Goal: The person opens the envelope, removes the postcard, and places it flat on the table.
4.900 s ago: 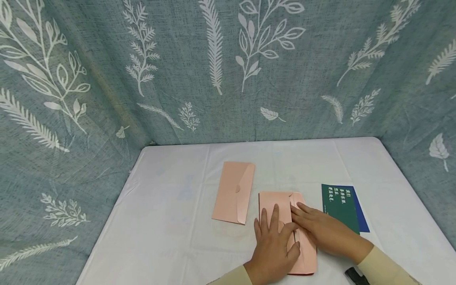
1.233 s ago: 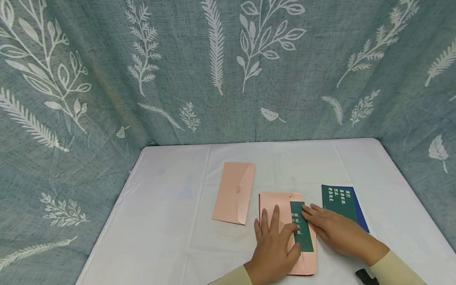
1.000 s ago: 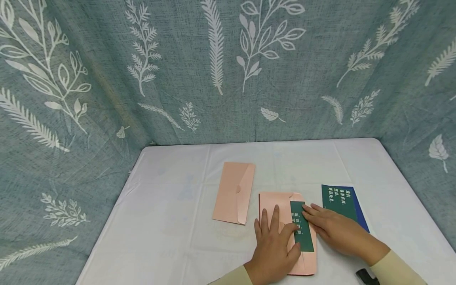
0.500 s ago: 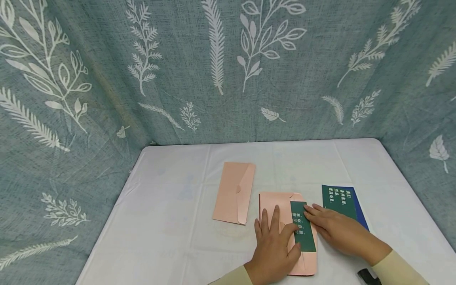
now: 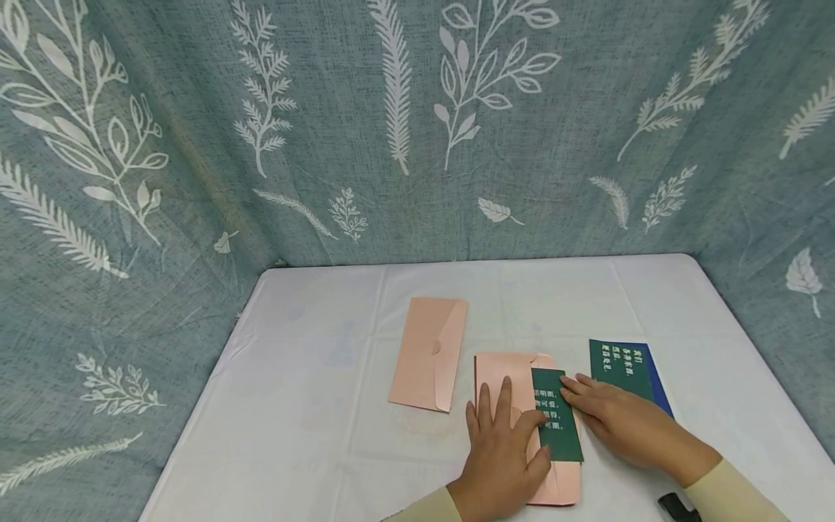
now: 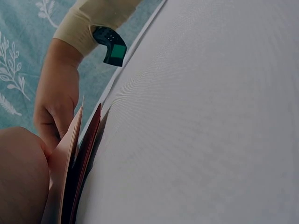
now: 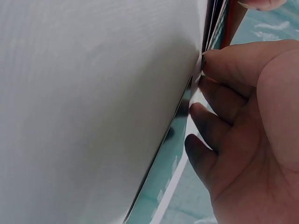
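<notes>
A pink envelope [image 5: 505, 366] lies on the white table with a green card [image 5: 559, 444] partly out of its right-hand opening, white lettering facing up. My left hand [image 5: 499, 457] rests on the envelope with its fingers spread. At the card's right edge, my right hand [image 5: 629, 424] pinches it between thumb and fingers. In the right wrist view that hand [image 7: 247, 116] has its thumb and fingertip together at a thin edge. Seen edge-on in the left wrist view, the envelope [image 6: 63, 163] gapes near the left hand [image 6: 23, 175]. The card's left part is hidden inside.
A second pink envelope [image 5: 424, 355] lies farther back and to the left. To the right, another green card [image 5: 607, 373] with white lettering overlaps a blue card [image 5: 657, 384], partly behind the right hand. A black device [image 5: 678, 507] sits at the right wrist. Patterned curtains surround the table [image 5: 293, 406].
Several seconds ago no green card showed at the envelope's opening. Since then the right hand has drawn it slowly rightward, and more lettering shows. The left hand has stayed in place.
</notes>
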Motion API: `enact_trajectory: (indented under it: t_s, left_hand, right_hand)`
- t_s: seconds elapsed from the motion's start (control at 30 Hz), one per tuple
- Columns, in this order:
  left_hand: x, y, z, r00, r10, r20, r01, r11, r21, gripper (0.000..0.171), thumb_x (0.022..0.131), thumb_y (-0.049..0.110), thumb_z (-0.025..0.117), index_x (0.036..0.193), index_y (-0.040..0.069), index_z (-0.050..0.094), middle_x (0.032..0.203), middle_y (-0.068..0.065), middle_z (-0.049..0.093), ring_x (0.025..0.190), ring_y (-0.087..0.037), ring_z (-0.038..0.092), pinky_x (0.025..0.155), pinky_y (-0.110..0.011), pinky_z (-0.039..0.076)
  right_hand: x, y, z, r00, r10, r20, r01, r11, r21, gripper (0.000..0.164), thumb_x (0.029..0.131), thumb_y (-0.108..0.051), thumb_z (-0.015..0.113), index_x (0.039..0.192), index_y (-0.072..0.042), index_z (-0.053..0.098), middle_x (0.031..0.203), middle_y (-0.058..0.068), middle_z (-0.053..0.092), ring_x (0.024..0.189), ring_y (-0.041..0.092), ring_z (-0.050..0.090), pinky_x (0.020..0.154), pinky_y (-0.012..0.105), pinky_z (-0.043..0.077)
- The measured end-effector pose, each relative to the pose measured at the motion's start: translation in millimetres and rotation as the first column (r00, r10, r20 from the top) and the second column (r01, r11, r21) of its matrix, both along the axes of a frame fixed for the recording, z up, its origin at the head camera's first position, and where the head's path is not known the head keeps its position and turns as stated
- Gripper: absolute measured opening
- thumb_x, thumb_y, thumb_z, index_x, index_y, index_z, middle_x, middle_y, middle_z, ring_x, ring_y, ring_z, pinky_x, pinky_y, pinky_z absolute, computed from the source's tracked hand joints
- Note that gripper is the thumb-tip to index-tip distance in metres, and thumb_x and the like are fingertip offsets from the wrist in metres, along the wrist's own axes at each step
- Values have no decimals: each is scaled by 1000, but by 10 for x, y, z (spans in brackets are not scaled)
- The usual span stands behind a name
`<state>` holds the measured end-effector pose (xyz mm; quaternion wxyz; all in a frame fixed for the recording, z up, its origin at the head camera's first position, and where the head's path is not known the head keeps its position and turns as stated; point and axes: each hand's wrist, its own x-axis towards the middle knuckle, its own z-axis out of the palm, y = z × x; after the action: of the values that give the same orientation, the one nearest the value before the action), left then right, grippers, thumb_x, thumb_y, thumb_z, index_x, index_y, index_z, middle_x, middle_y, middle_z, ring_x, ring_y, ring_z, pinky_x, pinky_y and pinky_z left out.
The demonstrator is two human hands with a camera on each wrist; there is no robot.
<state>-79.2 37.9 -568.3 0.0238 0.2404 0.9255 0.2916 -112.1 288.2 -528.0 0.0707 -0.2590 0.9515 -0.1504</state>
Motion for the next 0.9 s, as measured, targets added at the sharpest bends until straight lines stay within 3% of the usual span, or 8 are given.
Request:
enact_trajectory:
  t_s: [0.63, 0.9]
  left_hand:
    - [9, 1, 10, 1000, -2, -16, 2, 1000, -6, 41, 107, 41, 56, 146, 29, 63, 178, -22, 16, 158, -59, 7, 113, -84, 13]
    - [16, 16, 31, 1000, 8, 25, -7, 999, -47, 46, 108, 44, 57, 151, 32, 62, 179, -19, 14, 160, -55, 5, 115, -83, 11]
  right_hand:
    - [-13, 28, 10, 1000, -8, -11, 8, 1000, 11, 44, 107, -19, 71, 150, -10, 68, 160, 8, 57, 146, 40, 52, 106, 61, 49]
    - [-1, 33, 3, 999, -3, -32, 4, 1000, 12, 44, 107, -18, 72, 150, -9, 68, 160, 8, 56, 146, 39, 52, 107, 61, 49]
